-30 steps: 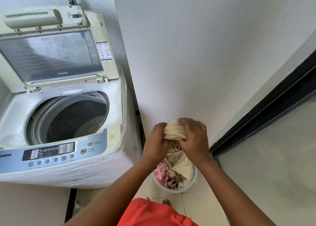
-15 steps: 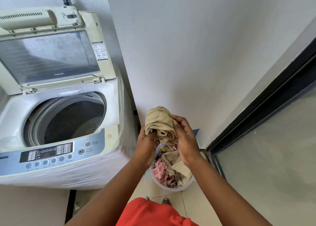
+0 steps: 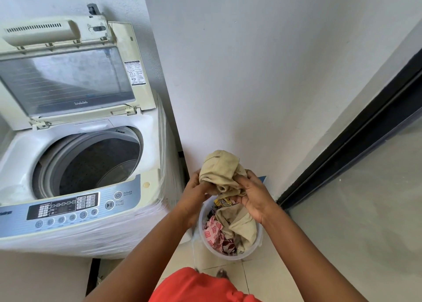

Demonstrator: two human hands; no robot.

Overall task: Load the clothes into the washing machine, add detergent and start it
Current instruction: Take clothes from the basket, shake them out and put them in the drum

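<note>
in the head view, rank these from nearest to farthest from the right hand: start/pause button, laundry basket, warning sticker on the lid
From the right hand:
1. Laundry basket, on the floor just beneath the hand.
2. Start/pause button, to the left on the washing machine's front panel.
3. Warning sticker, up and left on the raised lid.

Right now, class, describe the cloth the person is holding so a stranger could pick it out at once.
Find the washer with its lid up on the left; on the floor to its right stands a round white basket of clothes. Just above it, the left hand and right hand grip a bunched cloth. It is plain beige, unlike the pink and patterned pieces below.
</note>
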